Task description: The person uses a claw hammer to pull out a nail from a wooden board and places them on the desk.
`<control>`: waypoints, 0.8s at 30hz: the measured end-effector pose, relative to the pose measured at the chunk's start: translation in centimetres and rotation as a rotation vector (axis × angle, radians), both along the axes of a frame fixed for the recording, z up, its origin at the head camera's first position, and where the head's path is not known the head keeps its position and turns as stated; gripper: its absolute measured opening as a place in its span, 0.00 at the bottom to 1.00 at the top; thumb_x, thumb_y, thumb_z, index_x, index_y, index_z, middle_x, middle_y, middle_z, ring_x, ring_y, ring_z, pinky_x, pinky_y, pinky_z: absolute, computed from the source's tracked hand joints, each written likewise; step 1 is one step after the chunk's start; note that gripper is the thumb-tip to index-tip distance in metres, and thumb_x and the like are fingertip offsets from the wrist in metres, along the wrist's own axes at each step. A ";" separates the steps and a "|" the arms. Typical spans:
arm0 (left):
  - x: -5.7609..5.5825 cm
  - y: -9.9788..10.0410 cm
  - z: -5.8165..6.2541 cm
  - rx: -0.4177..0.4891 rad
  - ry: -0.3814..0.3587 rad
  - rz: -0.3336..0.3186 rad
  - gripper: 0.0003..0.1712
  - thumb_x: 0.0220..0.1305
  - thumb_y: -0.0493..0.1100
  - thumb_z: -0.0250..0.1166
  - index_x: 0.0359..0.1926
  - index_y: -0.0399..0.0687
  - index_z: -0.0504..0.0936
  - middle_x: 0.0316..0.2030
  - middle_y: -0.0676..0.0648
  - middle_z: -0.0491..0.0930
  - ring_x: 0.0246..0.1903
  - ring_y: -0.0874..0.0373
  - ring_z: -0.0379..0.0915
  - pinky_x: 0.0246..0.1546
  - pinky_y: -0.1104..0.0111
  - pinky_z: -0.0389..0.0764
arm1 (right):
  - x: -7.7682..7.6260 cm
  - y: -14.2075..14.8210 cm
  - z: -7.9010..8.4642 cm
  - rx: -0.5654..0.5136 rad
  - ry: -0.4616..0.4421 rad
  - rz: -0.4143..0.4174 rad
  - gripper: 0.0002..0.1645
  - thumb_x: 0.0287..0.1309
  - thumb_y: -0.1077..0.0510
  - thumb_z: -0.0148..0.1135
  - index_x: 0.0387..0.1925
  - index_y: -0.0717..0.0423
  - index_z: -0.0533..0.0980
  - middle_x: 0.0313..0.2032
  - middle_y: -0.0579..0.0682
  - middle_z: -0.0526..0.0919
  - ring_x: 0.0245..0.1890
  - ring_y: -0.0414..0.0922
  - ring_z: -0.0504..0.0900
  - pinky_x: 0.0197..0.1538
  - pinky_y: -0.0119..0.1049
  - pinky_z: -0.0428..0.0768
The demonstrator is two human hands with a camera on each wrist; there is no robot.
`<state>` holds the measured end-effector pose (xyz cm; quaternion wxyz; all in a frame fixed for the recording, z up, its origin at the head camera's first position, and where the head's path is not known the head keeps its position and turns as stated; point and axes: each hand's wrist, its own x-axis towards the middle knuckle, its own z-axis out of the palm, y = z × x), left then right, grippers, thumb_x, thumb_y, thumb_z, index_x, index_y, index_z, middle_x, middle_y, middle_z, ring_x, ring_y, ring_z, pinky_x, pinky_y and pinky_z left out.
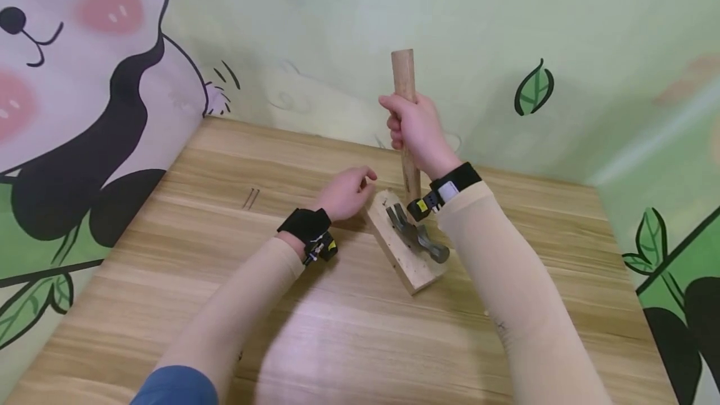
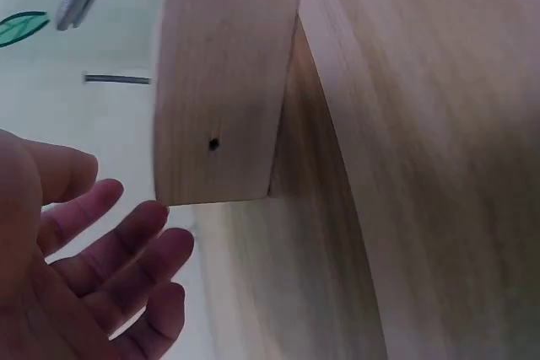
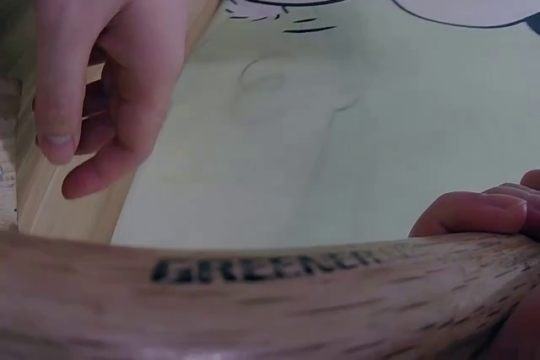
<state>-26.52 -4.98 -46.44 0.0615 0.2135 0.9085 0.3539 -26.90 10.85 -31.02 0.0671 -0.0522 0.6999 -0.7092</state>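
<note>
My right hand grips the wooden handle of a claw hammer, which stands upright over a wooden block. The hammer's metal head is at the top of the block, its claw pointing to the far end; actual contact cannot be made out. Printed lettering shows on the hammer handle in the right wrist view. Close to the block's far end is my left hand, fingers loosely bent and holding nothing. In the left wrist view a nail sticks out of the block near that end.
Two loose nails lie on the wooden table left of my left hand. A painted wall rises behind the table's far edge, with further painted walls at both sides.
</note>
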 end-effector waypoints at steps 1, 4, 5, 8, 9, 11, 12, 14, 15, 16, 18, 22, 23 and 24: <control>-0.3 0.3 0.0 -0.011 -0.002 -0.008 0.18 0.83 0.41 0.56 0.65 0.37 0.79 0.44 0.41 0.83 0.42 0.50 0.78 0.47 0.58 0.79 | -0.3 -0.2 0.0 0.003 -0.014 0.003 0.19 0.78 0.52 0.59 0.29 0.52 0.66 0.16 0.42 0.60 0.15 0.38 0.60 0.21 0.31 0.62; -1.1 0.9 -0.3 -0.044 -0.005 -0.040 0.18 0.84 0.42 0.55 0.65 0.38 0.80 0.50 0.40 0.84 0.47 0.49 0.79 0.54 0.57 0.79 | -1.1 -0.9 -0.3 0.014 -0.048 0.008 0.18 0.78 0.52 0.59 0.31 0.52 0.66 0.17 0.42 0.59 0.15 0.38 0.59 0.21 0.31 0.62; -1.2 1.1 -0.5 -0.051 0.001 -0.057 0.18 0.84 0.42 0.55 0.65 0.38 0.80 0.52 0.40 0.85 0.49 0.49 0.80 0.56 0.57 0.78 | -1.3 -1.1 -0.5 0.019 -0.056 0.003 0.17 0.78 0.52 0.59 0.32 0.52 0.66 0.17 0.42 0.59 0.15 0.38 0.59 0.21 0.30 0.62; -1.4 1.5 -0.7 -0.063 0.027 -0.113 0.18 0.83 0.40 0.56 0.64 0.39 0.83 0.57 0.40 0.86 0.56 0.47 0.81 0.63 0.57 0.77 | -1.8 -1.6 -1.0 0.030 -0.065 -0.018 0.16 0.78 0.52 0.60 0.33 0.52 0.67 0.18 0.42 0.60 0.15 0.38 0.60 0.21 0.30 0.62; -1.4 1.6 -0.7 -0.063 0.039 -0.127 0.18 0.83 0.40 0.56 0.64 0.39 0.84 0.58 0.40 0.86 0.58 0.47 0.81 0.64 0.57 0.76 | -1.9 -1.8 -1.1 0.039 -0.064 -0.023 0.16 0.77 0.51 0.60 0.34 0.53 0.68 0.18 0.42 0.60 0.15 0.37 0.60 0.20 0.30 0.62; -1.4 1.9 -1.1 -0.057 0.056 -0.145 0.18 0.83 0.39 0.57 0.64 0.40 0.85 0.59 0.41 0.86 0.60 0.47 0.81 0.66 0.57 0.76 | -2.0 -2.1 -1.4 0.057 -0.055 -0.034 0.15 0.77 0.51 0.61 0.36 0.53 0.69 0.18 0.42 0.61 0.15 0.38 0.61 0.20 0.30 0.63; -1.4 1.9 -1.3 -0.050 0.056 -0.147 0.18 0.83 0.39 0.57 0.64 0.41 0.85 0.59 0.41 0.86 0.60 0.47 0.81 0.66 0.57 0.75 | -2.1 -2.2 -1.5 0.066 -0.049 -0.038 0.14 0.77 0.51 0.61 0.37 0.53 0.69 0.19 0.42 0.62 0.15 0.38 0.61 0.21 0.30 0.63; -1.4 2.0 -1.6 -0.038 0.061 -0.151 0.18 0.84 0.40 0.56 0.65 0.41 0.85 0.60 0.41 0.86 0.61 0.46 0.81 0.67 0.58 0.75 | -2.1 -2.5 -1.6 0.093 -0.032 -0.047 0.13 0.77 0.50 0.61 0.39 0.53 0.69 0.19 0.43 0.63 0.16 0.38 0.62 0.22 0.31 0.64; -1.5 2.1 -1.8 -0.030 0.058 -0.154 0.19 0.84 0.40 0.55 0.66 0.41 0.84 0.60 0.41 0.85 0.61 0.46 0.80 0.67 0.58 0.75 | -2.1 -2.5 -1.6 0.103 -0.023 -0.053 0.13 0.77 0.50 0.61 0.39 0.53 0.70 0.20 0.43 0.63 0.16 0.38 0.62 0.22 0.32 0.64; -1.6 2.1 -2.0 -0.022 0.056 -0.159 0.19 0.85 0.40 0.54 0.66 0.41 0.84 0.61 0.40 0.85 0.63 0.46 0.80 0.68 0.58 0.74 | -2.2 -2.6 -1.6 0.110 -0.013 -0.060 0.13 0.77 0.50 0.60 0.39 0.53 0.70 0.20 0.44 0.63 0.16 0.38 0.62 0.22 0.32 0.64; -1.8 2.1 -2.4 -0.011 0.054 -0.173 0.20 0.86 0.41 0.52 0.67 0.40 0.82 0.63 0.40 0.84 0.65 0.45 0.78 0.70 0.58 0.72 | -2.2 -2.7 -1.6 0.124 0.004 -0.075 0.14 0.78 0.50 0.60 0.38 0.53 0.70 0.20 0.44 0.63 0.16 0.39 0.62 0.22 0.32 0.64; -2.3 2.1 -3.4 -0.001 0.052 -0.193 0.21 0.87 0.41 0.50 0.68 0.39 0.81 0.64 0.40 0.82 0.67 0.46 0.75 0.72 0.58 0.70 | -2.3 -2.9 -1.7 0.120 0.029 -0.087 0.14 0.77 0.50 0.61 0.36 0.53 0.70 0.20 0.44 0.64 0.16 0.38 0.62 0.20 0.31 0.63; -2.4 2.2 -3.6 -0.003 0.052 -0.195 0.21 0.87 0.42 0.49 0.68 0.39 0.80 0.64 0.40 0.82 0.67 0.46 0.75 0.72 0.59 0.69 | -2.3 -2.9 -1.7 0.119 0.033 -0.088 0.15 0.77 0.51 0.61 0.35 0.53 0.70 0.20 0.45 0.64 0.15 0.38 0.62 0.20 0.31 0.63; -2.4 2.2 -3.7 -0.005 0.048 -0.197 0.21 0.87 0.42 0.49 0.68 0.39 0.80 0.65 0.39 0.82 0.68 0.46 0.75 0.72 0.59 0.69 | -2.3 -3.0 -1.7 0.117 0.038 -0.088 0.15 0.76 0.51 0.61 0.35 0.53 0.69 0.20 0.45 0.64 0.15 0.38 0.62 0.20 0.31 0.63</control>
